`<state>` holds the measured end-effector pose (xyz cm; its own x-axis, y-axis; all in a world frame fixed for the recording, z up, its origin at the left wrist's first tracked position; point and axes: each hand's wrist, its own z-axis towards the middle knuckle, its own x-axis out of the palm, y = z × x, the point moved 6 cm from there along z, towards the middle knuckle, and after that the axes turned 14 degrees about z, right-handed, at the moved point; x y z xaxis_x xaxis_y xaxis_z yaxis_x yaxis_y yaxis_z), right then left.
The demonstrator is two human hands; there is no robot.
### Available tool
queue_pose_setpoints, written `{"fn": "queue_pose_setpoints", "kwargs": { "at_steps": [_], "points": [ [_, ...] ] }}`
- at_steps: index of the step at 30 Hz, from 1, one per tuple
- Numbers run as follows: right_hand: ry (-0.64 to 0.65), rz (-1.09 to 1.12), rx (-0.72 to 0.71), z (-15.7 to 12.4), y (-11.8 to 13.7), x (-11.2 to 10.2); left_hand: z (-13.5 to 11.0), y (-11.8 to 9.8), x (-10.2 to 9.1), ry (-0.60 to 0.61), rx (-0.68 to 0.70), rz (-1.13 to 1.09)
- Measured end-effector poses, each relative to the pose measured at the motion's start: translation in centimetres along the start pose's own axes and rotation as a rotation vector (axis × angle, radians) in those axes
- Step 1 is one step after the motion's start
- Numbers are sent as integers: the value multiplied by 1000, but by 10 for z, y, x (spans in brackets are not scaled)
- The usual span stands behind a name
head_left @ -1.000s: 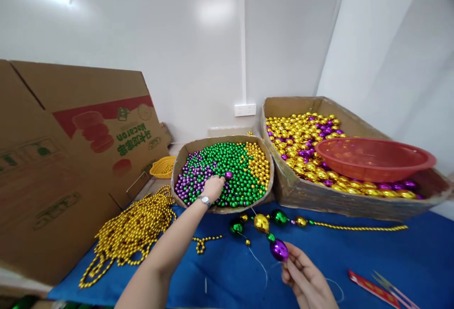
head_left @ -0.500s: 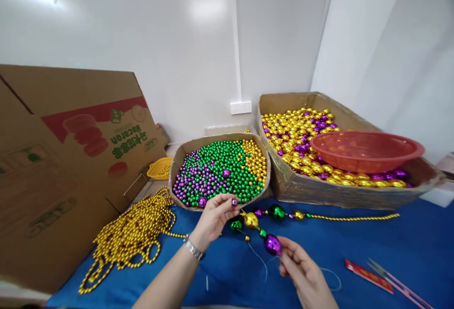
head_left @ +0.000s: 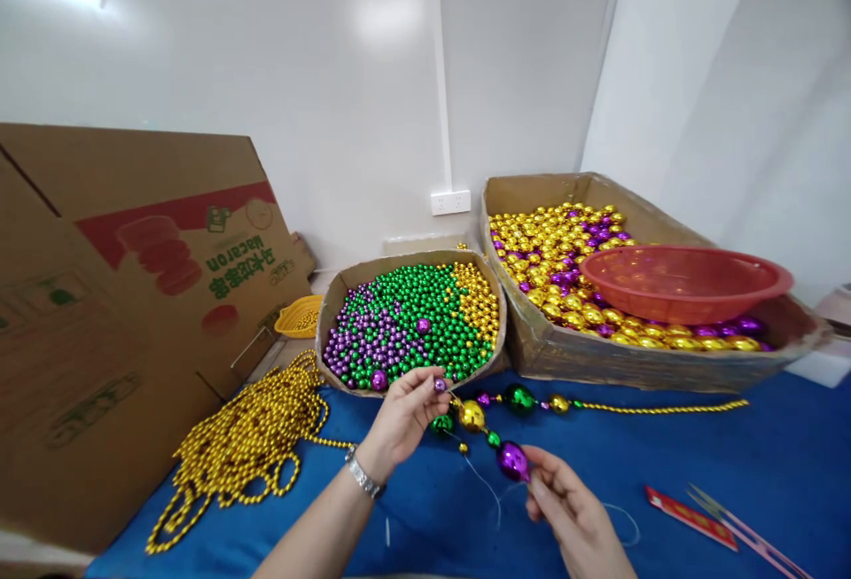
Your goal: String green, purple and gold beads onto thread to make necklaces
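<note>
The bead strand (head_left: pixel 493 439) was between the two hands, over the blue-covered table (head_left: pixel 452 535); its big gold bead (head_left: pixel 472 417) serves here as the clock's centre. At four o'clock, the right hand's (head_left: pixel 565 504) fingers gripped the near end of a large purple bead (head_left: pixel 511 461) on the strand. At nine o'clock, the left hand's (head_left: pixel 404 415) fingers pinched a small purple bead (head_left: pixel 440 385); whether thread ran through it could not be told. The box of small beads (head_left: pixel 349 276) stood at eleven o'clock, the larger box (head_left: pixel 638 372) at two.

Good handling probably meant pinching the small bead lightly by its sides, leaving its hole clear, since so slick a ball could have popped out under a hard squeeze. A steady right grip would have spared the strand from twisting. The loose thread (head_left: pixel 496 499) toward five o'clock seemed worth guarding against snags.
</note>
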<state>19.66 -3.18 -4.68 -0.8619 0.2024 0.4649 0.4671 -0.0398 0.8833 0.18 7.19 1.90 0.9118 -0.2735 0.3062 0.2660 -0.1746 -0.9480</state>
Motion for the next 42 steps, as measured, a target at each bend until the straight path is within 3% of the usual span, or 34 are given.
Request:
{"fn": "queue_pose_setpoints", "kwargs": {
  "at_steps": [8,22,29,36,39,42],
  "points": [
    [13,6,5,0,-2,-2,1,8,4,27,-23,-35],
    [4,-68,17,1,-4,-10,-3,3,10,61,10,72],
    [-21,-158,5,7,-17,-23,-7,-1,8,18,112,330],
    [43,-351,16,14,-50,-40,-6,38,15,25,80,543],
    [46,-490,4,13,-45,-45,-7,39,24,30,184,720],
    [56,-548,-34,13,-19,-37,-12,15,43,60,378,869]
  ]
}}
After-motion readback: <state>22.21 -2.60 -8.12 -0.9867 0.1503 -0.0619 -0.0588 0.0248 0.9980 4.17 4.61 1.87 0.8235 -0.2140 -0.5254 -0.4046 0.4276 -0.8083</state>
